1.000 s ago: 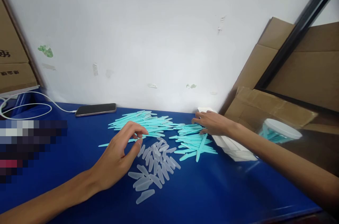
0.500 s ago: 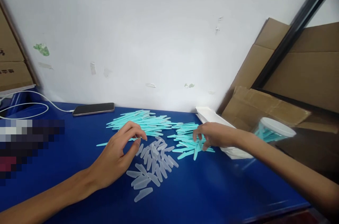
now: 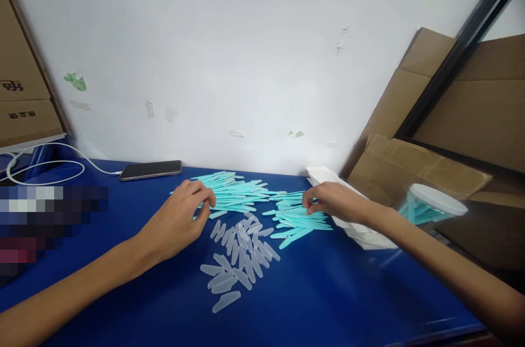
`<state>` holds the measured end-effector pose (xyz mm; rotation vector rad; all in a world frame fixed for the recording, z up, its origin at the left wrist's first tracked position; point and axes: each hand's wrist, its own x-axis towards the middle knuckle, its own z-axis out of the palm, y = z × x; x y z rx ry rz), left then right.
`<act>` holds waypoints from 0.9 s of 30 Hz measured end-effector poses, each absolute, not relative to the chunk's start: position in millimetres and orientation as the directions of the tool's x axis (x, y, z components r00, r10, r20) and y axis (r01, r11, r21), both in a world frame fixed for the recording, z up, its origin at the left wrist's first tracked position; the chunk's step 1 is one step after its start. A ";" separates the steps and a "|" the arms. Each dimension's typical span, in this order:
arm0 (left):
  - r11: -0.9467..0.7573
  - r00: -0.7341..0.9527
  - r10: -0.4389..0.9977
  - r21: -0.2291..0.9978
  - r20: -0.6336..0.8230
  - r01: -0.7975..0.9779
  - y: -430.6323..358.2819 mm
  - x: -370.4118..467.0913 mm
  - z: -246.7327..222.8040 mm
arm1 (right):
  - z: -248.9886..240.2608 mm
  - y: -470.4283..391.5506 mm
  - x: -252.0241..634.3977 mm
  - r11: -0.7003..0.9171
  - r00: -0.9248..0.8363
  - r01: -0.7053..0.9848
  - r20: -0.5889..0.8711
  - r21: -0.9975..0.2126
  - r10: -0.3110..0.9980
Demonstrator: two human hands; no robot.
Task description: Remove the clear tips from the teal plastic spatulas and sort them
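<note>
Our left hand (image 3: 177, 225) has its fingers curled partway, with a gap between thumb and forefinger; we cannot tell whether a stick sits in it. Its fingertips are at the near left side of the larger heap of blue-green sticks (image 3: 233, 194). Our right hand (image 3: 335, 204) is bent over the smaller heap of blue-green sticks (image 3: 301, 222), its thumb and forefinger close to each other. We cannot see clearly if they have hold of anything.

The two heaps lie side by side and meet at their edges, most of their sticks pointing roughly sideways to us. Nearer to us, between our hands, clear plastic pieces (image 3: 241, 246) are scattered, some overlapping and a few lying apart at the near end.

Beyond our right wrist, white paper (image 3: 361, 239) lies on the blue table (image 3: 328, 292). Further right stands a tub (image 3: 432, 206) with a white lid, and blue-green sticks show through its side. Brown cardboard (image 3: 426, 164) is behind it. Towards the left, a phone (image 3: 151, 170) rests flat near the wall (image 3: 246, 52), joined to a white cable (image 3: 96, 165) that loops away. At the far left is a cardboard box (image 3: 24, 57) with dark print.
</note>
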<state>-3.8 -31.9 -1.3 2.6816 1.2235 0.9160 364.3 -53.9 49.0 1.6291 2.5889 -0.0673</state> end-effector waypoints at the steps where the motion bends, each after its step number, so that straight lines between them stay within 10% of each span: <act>1: -0.678 0.529 0.698 0.207 0.483 0.705 -27.6 -6.9 -2.2 | 49.5 -52.9 362.5 0.433 -0.429 0.901 -0.087 0.039 0.899; 13: -0.584 0.648 0.737 -0.301 0.194 0.754 -24.4 -18.2 -7.7 | 43.1 -19.4 301.8 0.477 -0.456 0.879 0.332 0.018 0.826; 27: -0.575 0.706 0.671 -0.443 0.226 0.688 -16.1 -10.2 -22.0 | 1.2 -19.2 282.0 0.605 -0.589 0.793 0.331 0.063 0.737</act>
